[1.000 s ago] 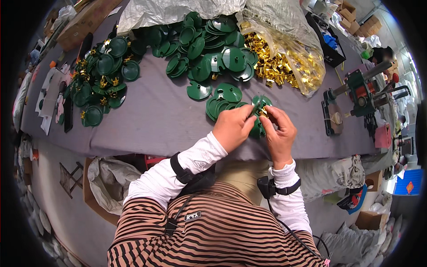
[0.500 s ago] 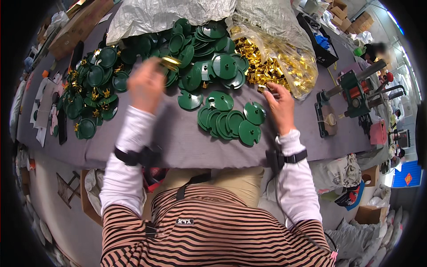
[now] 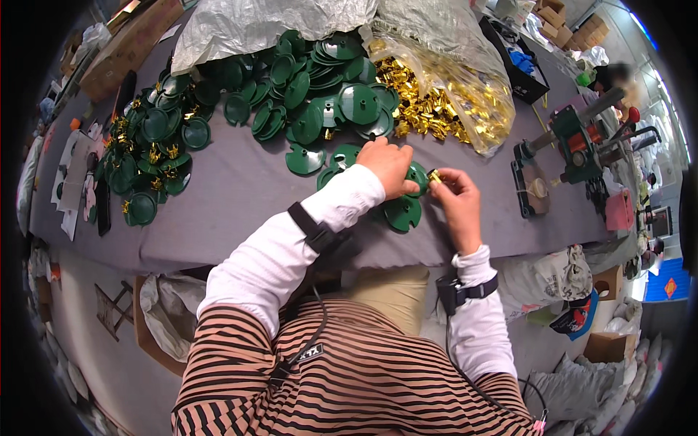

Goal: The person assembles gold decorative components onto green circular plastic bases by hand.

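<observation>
My left hand (image 3: 389, 166) reaches across to the small group of loose green discs, its fingers closed on the edge of a green plastic disc (image 3: 416, 176). Just right of it, my right hand (image 3: 456, 207) pinches a small shiny gold metal clip (image 3: 435, 176) between thumb and fingertips. The clip is close to the disc; whether they touch I cannot tell. Below the left fingers lies another notched green disc (image 3: 402, 214). My left hand and forearm hide most of the other discs in this group.
A large heap of green discs (image 3: 305, 123) lies beyond my hands, beside a plastic bag spilling gold clips (image 3: 429, 102). At left is a pile of discs fitted with gold clips (image 3: 155, 125). A green hand press (image 3: 574, 156) stands at right, near a black box (image 3: 527, 73).
My left hand has swung right and nearer, from the large disc heap to the small group, and grips a disc. My right hand has drawn back from the gold heap with a clip.
</observation>
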### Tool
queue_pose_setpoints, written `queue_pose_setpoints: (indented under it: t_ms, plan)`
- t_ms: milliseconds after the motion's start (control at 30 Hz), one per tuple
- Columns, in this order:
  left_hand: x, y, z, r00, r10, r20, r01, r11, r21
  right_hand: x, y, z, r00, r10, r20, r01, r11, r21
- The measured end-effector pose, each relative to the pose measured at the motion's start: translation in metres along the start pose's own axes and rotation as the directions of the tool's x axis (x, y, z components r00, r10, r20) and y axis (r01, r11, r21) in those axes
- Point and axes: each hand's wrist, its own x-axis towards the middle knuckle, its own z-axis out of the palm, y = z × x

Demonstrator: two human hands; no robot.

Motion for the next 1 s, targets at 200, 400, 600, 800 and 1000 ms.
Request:
queue_pose_setpoints:
  t_ms: [200,400,600,800,1000]
  plan:
    - [0.014,0.003,0.013,0.997,-0.081,0.018,0.083,0.986,-0.142,-0.017,0.027,0.009,0.988,-0.133,-0.075,0.134,0.991,0.009]
    - [-0.002,0.020,0.019,0.987,-0.147,-0.072,0.089,0.852,-0.515,-0.021,0.026,0.008,0.971,-0.220,-0.095,0.217,0.975,-0.039]
    - [-0.014,0.029,0.020,0.949,-0.297,-0.109,0.179,0.788,-0.588,-0.029,0.019,0.010,0.923,-0.365,-0.122,0.358,0.930,-0.079]
    - [-0.031,0.038,0.031,0.904,-0.084,-0.420,-0.134,0.876,-0.463,-0.034,-0.005,0.013,0.870,-0.491,-0.047,0.447,0.826,-0.342]
    - [-0.059,0.028,0.028,0.804,0.027,-0.594,-0.283,0.896,-0.342,-0.048,-0.019,0.034,0.997,0.061,-0.049,-0.043,0.951,0.306]
